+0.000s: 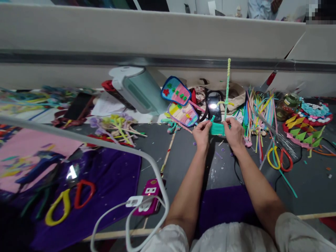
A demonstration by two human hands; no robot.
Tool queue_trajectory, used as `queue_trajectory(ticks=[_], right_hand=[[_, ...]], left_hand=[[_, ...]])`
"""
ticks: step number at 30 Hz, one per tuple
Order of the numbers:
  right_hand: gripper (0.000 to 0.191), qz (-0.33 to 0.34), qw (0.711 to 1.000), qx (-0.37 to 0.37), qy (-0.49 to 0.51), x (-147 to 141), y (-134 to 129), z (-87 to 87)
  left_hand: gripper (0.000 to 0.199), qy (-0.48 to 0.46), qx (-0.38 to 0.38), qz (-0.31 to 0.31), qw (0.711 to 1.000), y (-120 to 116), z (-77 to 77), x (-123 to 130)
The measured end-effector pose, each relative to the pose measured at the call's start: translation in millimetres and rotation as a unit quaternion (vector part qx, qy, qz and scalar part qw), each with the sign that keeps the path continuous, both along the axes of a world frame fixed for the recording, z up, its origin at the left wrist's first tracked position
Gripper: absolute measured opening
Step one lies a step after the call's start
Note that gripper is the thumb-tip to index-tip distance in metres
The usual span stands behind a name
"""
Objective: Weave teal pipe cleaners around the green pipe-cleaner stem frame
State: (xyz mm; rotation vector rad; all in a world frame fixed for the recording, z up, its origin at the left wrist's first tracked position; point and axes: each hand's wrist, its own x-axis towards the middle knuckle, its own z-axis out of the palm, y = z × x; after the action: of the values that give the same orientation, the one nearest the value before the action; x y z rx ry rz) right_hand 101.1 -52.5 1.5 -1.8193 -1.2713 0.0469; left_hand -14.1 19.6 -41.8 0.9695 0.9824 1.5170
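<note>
A small teal panel of pipe cleaners [217, 128] is stretched between my two hands, above the grey table. My left hand [202, 134] pinches its left edge, where a short teal end sticks up. Closed on its right edge is my right hand [234, 133]. A twisted pale green and yellow pipe cleaner stem [228, 82] rises upright just behind my right fingers; I cannot tell whether it joins the panel. Beyond my left hand lie two finished pieces, a blue and pink one [176, 91] and a striped one [183, 114].
Loose pipe cleaners [261, 108] are bunched at the right, near scissors [279, 159] and a glass jar [288, 104]. Leftward are a pale green box-like device [143, 91], a magenta power strip [149, 196] with a white cable, more scissors [70, 196] and pliers [42, 192] on purple cloth.
</note>
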Motion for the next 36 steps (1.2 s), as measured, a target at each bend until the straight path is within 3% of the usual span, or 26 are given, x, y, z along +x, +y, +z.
queue_trajectory(ticks=[9, 18, 22, 29, 33, 36], right_hand=[[0.018, -0.004, 0.999, -0.004, 0.051, 6, 2, 0.2], [0.019, -0.005, 0.994, -0.022, 0.104, 13, 4, -1.5], [0.025, -0.006, 0.996, -0.021, 0.082, 11, 6, -9.2], [0.024, -0.003, 0.997, 0.070, -0.013, 7, 4, -8.4], [0.026, 0.026, 0.999, 0.014, -0.010, 1, 3, -7.1], [0.027, 0.055, 0.994, -0.024, 0.088, 0, 6, -8.1]], left_hand=[[0.033, -0.022, -0.049, -0.069, 0.996, -3, 16.5, -7], [0.048, -0.143, -0.189, -0.142, 0.961, -2, 19.4, -3], [0.049, -0.165, -0.184, -0.113, 0.962, -2, 14.5, 2], [0.049, -0.191, -0.145, -0.022, 0.971, -4, 7.2, 10], [0.051, -0.180, -0.128, -0.011, 0.975, -8, 7.1, 15], [0.052, -0.179, -0.111, -0.003, 0.978, -13, 7.4, 19]])
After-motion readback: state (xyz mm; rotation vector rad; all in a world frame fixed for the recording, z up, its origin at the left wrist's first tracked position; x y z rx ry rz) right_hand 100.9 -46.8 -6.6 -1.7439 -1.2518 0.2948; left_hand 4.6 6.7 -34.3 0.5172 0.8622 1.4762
